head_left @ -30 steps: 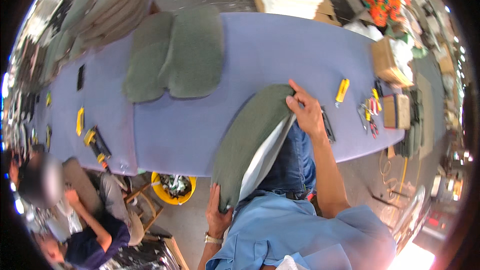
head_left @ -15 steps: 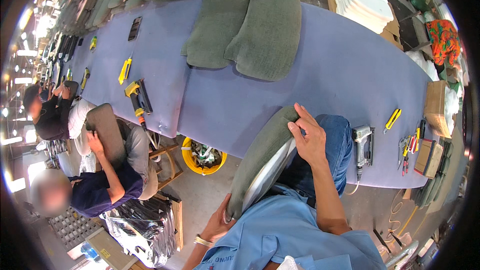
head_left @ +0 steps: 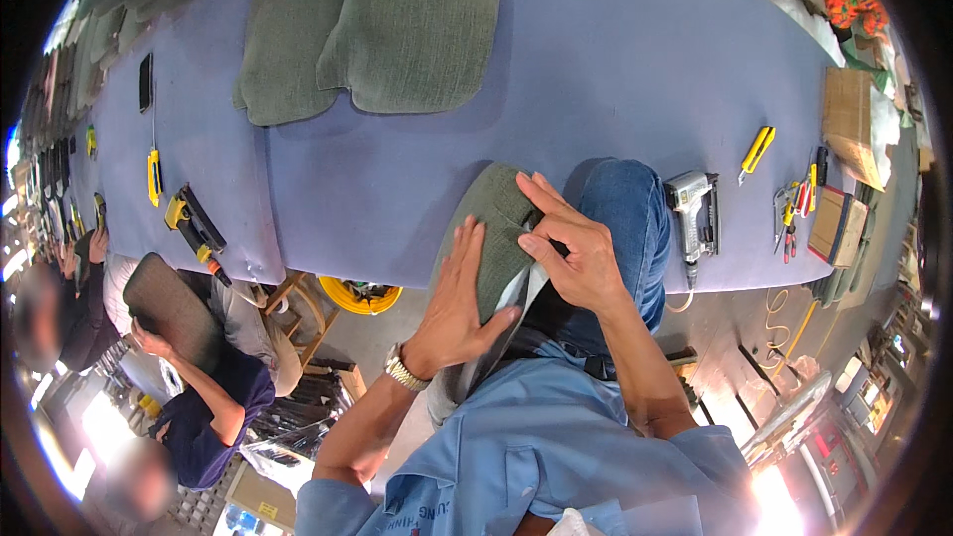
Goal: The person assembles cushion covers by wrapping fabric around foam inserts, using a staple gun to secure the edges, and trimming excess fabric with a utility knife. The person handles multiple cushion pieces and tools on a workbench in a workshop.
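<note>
Holding a dark green panel (head_left: 171, 300), a co-worker (head_left: 220, 427) in a dark top was well to the left of the grip. Beyond that person, farther up the table (head_left: 596, 89), I saw a phone (head_left: 146, 81), and below it a yellow cutter (head_left: 154, 177). Nearer the grip, yet well apart from it on the left, lay a yellow-and-black staple gun (head_left: 194, 223). Ahead and left of the grip, two green pads (head_left: 427, 30) overlapped on the blue-violet cloth. A yellow bucket (head_left: 359, 306) was left of the grip, just off the table's near edge.

The left hand (head_left: 449, 326) lay nearly flat, fingers extended across a green cushion piece (head_left: 493, 194), which slanted between both hands before the blue shirt (head_left: 496, 467). A pale lining (head_left: 514, 290) showed along its right side. There the right hand (head_left: 581, 258) pinched the cloth edge between thumb and fingers, narrowly. Just right of that grip was a knee in jeans (head_left: 625, 228), then a silver staple gun (head_left: 695, 203). Farther right lay another yellow cutter (head_left: 757, 154), red-handled pliers (head_left: 790, 238) and a cardboard box (head_left: 852, 124).
</note>
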A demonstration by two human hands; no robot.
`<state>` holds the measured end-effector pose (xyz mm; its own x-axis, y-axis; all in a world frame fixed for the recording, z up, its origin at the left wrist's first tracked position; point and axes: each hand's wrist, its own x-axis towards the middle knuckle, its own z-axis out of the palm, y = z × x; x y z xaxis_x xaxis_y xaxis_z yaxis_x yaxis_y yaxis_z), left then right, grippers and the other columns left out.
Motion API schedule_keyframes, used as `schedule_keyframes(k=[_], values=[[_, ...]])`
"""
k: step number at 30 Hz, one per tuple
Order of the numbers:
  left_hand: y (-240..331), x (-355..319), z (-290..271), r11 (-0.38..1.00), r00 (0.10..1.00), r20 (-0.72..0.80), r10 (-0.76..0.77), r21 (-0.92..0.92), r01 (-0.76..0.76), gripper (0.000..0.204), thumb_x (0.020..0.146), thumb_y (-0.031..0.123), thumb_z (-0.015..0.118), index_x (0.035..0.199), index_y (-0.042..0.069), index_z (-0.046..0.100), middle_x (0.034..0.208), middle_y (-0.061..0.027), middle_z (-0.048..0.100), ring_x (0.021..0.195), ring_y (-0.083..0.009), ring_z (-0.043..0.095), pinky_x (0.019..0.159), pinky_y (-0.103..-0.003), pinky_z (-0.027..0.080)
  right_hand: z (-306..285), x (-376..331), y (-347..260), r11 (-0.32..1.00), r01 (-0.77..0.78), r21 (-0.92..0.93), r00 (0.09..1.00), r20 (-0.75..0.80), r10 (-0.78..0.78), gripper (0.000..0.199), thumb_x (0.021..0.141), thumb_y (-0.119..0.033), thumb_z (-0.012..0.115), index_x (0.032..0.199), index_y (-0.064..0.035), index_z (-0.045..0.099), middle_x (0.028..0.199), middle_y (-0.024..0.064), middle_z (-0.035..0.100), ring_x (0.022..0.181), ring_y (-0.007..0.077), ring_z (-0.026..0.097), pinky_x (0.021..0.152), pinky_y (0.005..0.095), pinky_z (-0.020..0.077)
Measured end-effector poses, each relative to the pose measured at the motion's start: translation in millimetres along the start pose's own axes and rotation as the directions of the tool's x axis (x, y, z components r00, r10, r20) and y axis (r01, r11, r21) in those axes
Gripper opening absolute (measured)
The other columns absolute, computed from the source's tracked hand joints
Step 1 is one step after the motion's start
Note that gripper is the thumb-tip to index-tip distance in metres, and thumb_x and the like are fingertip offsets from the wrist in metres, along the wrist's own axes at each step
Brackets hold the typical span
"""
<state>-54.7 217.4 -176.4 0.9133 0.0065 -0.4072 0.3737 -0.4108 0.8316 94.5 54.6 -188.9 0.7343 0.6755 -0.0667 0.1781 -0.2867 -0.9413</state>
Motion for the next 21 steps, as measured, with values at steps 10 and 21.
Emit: schedule_keyframes(k=[10,21], values=[[8.7,28.3,3.9,0.988,0.983,-0.155,0.097,0.132,-0.077,0.09,0.08,0.001,0.068,0.16,0.0,0.028,0.167,-0.0232,0.028,0.155,-0.0429,0.023,0.123,-0.054,0.028,-3.4,7.2,7.1,0.996,0.034,0.081,0.998,0.045,-0.038,0.031,0.092,-0.012,0.073,0.071,0.0033,0.056,0.146,0.0265,0.056,0.141,0.0422,0.049,0.107,0.0415,0.0503],[7.8,22.3,4.8,0.941,0.952,-0.21,0.225,0.3,-0.156,0.074,0.08,0.0,0.07,0.151,0.001,0.049,0.159,-0.0218,0.043,0.148,-0.0431,0.038,0.119,-0.053,0.036,11.0,3.0,24.5,0.961,0.031,0.276,0.999,0.002,-0.032,0.022,0.092,-0.001,0.069,0.075,0.0049,0.057,0.152,0.025,0.051,0.148,0.0432,0.039,0.118,0.0475,0.0382]])
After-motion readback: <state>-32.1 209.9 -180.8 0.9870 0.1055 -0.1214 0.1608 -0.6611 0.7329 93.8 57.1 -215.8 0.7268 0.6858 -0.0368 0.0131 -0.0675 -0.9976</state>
